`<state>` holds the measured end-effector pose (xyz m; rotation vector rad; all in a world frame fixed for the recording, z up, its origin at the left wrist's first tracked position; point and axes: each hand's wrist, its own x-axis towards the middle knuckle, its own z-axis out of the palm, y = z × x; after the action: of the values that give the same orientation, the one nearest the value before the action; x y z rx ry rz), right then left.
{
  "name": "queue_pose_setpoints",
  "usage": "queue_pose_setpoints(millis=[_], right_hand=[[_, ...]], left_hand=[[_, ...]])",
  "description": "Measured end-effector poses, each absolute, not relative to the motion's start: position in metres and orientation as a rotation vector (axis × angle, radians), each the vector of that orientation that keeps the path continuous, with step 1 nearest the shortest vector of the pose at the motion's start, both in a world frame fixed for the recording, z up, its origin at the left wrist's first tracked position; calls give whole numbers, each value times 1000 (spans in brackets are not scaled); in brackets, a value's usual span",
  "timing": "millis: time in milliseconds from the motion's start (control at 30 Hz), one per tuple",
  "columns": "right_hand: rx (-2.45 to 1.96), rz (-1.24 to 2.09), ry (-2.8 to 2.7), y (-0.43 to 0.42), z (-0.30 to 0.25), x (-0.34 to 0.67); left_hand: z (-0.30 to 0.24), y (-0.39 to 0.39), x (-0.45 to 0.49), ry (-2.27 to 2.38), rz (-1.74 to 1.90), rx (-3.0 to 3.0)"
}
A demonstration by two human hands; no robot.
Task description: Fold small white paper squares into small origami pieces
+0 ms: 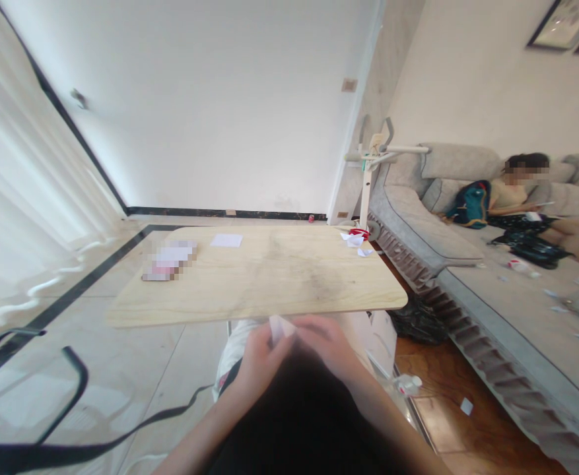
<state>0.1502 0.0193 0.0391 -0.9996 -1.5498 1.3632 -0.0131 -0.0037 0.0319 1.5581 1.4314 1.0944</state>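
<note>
Close to my body, just below the near edge of the wooden table (249, 290), both hands meet around a small folded piece of white paper (280, 328). My left hand (260, 346) is closed on its left side, with the thumb near the paper's lower edge. From the right, my right hand (319, 338) grips the same paper, its fingers curled and slightly blurred. A flat white sheet (226, 240) lies at the table's far side. Several folded white papers (353, 241) sit at the far right corner, by a red object (359, 233).
A blurred-out stack (169, 260) lies on the table's left. To the right, a person (517, 198) sits on the grey sofa (447, 237) beside a backpack (471, 203). A plastic bottle (408, 384) and a paper scrap (466, 406) are low on the right. A black strap (160, 415) crosses the lower left.
</note>
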Motion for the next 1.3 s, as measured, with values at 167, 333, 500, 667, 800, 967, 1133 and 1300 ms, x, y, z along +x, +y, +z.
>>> queue_pose_setpoints(millis=[167, 333, 500, 667, 800, 967, 1133, 1300], right_hand=[[-912, 1377, -1581, 19, 41, 151], [-1010, 1305, -1550, 20, 38, 150], [-1035, 1345, -1507, 19, 39, 148], [-1042, 1367, -1445, 19, 44, 145], [-1087, 1363, -1420, 22, 45, 146], [-1107, 1292, -1444, 23, 40, 147], [-1117, 1207, -1538, 22, 36, 147], [-1146, 1081, -1624, 21, 36, 147]], left_hand=[[33, -4, -13, 1345, 1129, 1440], [25, -1, -12, 1287, 1129, 1359], [20, 0, -14, 1280, 1127, 1396], [26, -2, -13, 1224, 1123, 1435], [30, -3, -12, 1181, 1085, 1468], [34, -3, -8, 1300, 1058, 1425], [39, -2, -9, 1293, 1040, 1403], [36, 0, -11, 1234, 1028, 1380]])
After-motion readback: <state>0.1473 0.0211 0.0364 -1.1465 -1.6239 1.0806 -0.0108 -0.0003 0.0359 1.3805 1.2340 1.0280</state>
